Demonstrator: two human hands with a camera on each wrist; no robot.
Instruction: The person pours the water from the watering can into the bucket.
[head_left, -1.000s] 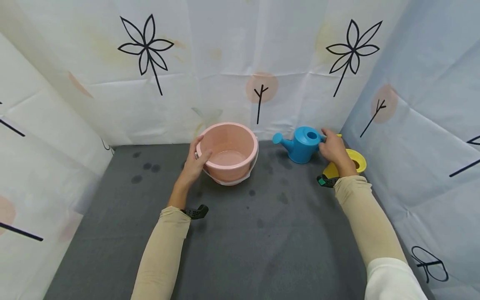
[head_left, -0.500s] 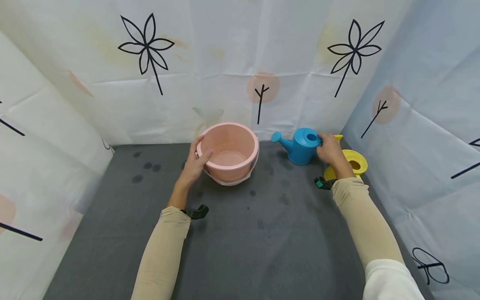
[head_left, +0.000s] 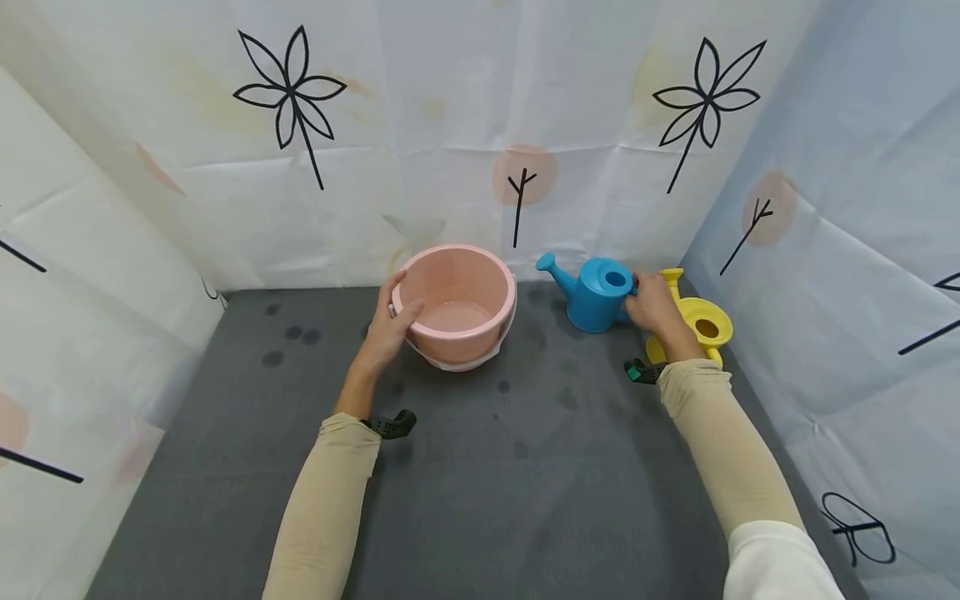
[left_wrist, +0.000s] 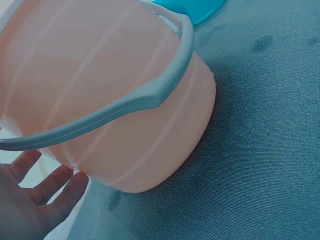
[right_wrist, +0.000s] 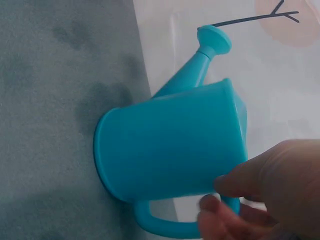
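Note:
A pink bucket (head_left: 468,348) with a pale handle (left_wrist: 95,120) stands upright by the back wall. My left hand (head_left: 385,335) holds its left rim, thumb inside and fingers along the outer wall; these fingers (left_wrist: 70,192) show in the left wrist view. To the bucket's right is a blue watering can (head_left: 596,302), its spout pointing left and somewhat up. My right hand (head_left: 654,307) grips its handle (right_wrist: 167,227), thumb at the top edge in the right wrist view. Whether the can's base touches the table is hard to tell.
A yellow watering can (head_left: 701,310) stands behind my right wrist in the back right corner, partly hidden by the arm. The dark grey table cloth (head_left: 480,483) has several darker spots. White printed sheets (head_left: 420,100) enclose the back and both sides.
My right hand has shifted slightly left and nearer with the blue watering can, whose spout has risen or turned toward the back. The left hand and bucket have stayed put.

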